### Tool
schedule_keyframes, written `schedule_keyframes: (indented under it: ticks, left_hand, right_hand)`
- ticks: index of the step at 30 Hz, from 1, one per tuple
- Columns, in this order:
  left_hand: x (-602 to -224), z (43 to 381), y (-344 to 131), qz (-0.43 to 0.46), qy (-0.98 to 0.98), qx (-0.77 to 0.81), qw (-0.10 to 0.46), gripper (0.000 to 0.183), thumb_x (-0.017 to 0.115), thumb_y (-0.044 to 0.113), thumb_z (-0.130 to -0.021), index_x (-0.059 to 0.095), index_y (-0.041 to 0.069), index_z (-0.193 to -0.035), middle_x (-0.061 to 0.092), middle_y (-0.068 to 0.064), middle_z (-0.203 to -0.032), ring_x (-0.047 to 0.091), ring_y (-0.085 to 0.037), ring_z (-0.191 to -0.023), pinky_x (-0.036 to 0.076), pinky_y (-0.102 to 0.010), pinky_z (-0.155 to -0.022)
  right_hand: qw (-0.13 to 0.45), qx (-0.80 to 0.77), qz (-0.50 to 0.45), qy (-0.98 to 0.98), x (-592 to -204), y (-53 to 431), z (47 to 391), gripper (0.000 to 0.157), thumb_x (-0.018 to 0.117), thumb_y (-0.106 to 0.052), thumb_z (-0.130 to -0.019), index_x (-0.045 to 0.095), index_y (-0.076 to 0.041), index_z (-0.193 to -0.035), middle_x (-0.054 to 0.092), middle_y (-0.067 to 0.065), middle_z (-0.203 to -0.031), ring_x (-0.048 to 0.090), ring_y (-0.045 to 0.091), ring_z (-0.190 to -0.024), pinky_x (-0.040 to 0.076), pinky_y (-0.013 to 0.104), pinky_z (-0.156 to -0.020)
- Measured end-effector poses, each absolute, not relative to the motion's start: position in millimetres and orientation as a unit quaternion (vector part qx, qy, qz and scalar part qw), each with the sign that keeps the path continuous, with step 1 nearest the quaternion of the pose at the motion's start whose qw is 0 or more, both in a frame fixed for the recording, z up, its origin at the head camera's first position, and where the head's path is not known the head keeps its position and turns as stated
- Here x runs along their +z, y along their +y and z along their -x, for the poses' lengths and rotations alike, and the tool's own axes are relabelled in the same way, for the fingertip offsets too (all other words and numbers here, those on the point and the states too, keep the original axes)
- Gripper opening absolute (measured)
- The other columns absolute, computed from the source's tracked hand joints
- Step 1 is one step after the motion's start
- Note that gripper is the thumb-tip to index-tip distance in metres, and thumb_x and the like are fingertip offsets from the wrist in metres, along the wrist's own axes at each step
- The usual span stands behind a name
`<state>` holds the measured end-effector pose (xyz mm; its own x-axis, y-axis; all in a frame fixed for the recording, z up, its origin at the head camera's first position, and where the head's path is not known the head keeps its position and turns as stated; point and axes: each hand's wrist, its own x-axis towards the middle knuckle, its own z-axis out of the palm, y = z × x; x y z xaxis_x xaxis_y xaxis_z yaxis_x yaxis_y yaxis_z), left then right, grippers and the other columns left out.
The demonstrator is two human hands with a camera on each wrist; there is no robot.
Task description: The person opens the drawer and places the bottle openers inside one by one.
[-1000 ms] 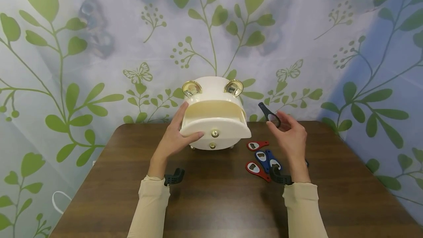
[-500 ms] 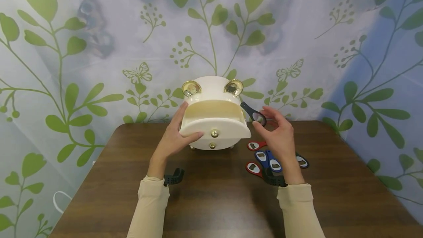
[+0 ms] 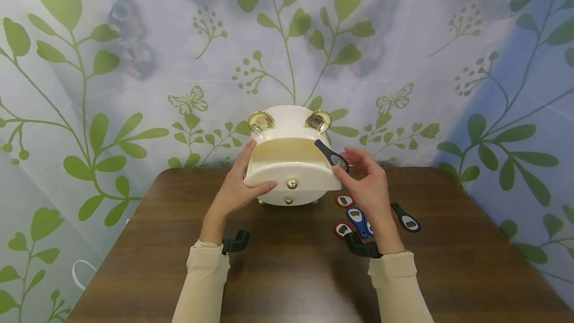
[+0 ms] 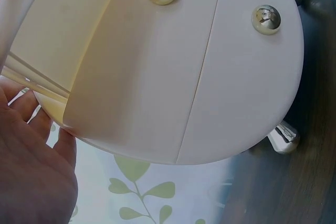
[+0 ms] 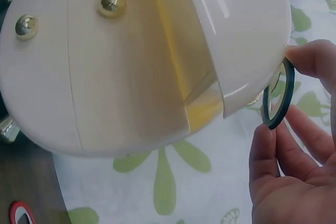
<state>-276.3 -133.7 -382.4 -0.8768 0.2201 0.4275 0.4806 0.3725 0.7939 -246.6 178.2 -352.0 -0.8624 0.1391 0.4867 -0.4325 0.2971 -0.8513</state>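
A cream round-bodied mini chest [image 3: 287, 113] with gold ears stands on the table, its upper drawer [image 3: 269, 172] pulled out. My left hand [image 3: 235, 188] holds the drawer's left side, thumb across the front and fingers along the side. In the left wrist view those fingers [image 4: 65, 148] touch the edge near the drawer opening. My right hand [image 3: 367, 181] pinches a black bottle opener [image 3: 326, 150] by its ring end. Its handle points up and left, overlapping the right end of the drawer opening. In the right wrist view the bottle opener's ring [image 5: 287, 95] shows edge-on beside the chest.
Right of the chest, on the brown table [image 3: 287, 273], lie red bottle openers [image 3: 344, 201], blue ones [image 3: 357, 216] and a black one [image 3: 407, 219]. My right forearm partly covers them. A leaf-patterned cloth [image 3: 179, 39] hangs close behind the table.
My right hand has moved left with the black bottle opener, from beside the chest to the drawer's right end. The black opener on the table has come into full view. My left hand stays put.
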Motion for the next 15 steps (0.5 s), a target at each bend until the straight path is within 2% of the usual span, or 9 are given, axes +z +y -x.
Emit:
schedule_keyframes:
  ticks: [5, 11, 15]
  left_hand:
    - [-383, 276, -134, 0.213, -0.821, -0.515, 0.124, 0.109, 0.087, 0.043, -0.082, 0.018, 0.039, -0.165, 0.015, 0.017, -0.170, 0.022, -0.018, -0.156, 0.032, -0.057, -0.119]
    - [-384, 277, -133, 0.212, -0.819, -0.518, 0.124, 0.108, 0.088, 0.042, -0.082, 0.018, 0.043, -0.164, 0.014, 0.017, -0.171, 0.016, -0.013, -0.157, 0.029, -0.055, -0.121]
    - [-384, 278, -133, 0.210, -0.820, -0.517, 0.127, 0.108, 0.088, 0.042, -0.081, 0.018, 0.044, -0.164, 0.014, 0.019, -0.170, 0.017, -0.012, -0.157, 0.028, -0.055, -0.121]
  right_hand:
    - [0.236, 0.603, -0.083, -0.757, -353, 173, 249, 0.042, 0.083, -0.019, -0.089, 0.068, -0.008, -0.128, 0.071, 0.008, -0.123, 0.064, 0.015, -0.110, 0.049, 0.020, -0.097]
    - [0.229, 0.635, -0.093, -0.732, -352, 165, 254, 0.038, 0.082, -0.017, -0.090, 0.069, -0.004, -0.123, 0.071, 0.011, -0.118, 0.064, 0.021, -0.108, 0.049, 0.020, -0.095]
    - [0.216, 0.636, -0.082, -0.736, -351, 162, 255, 0.037, 0.082, -0.023, -0.091, 0.072, -0.003, -0.120, 0.072, 0.007, -0.110, 0.066, 0.016, -0.097, 0.053, 0.020, -0.078]
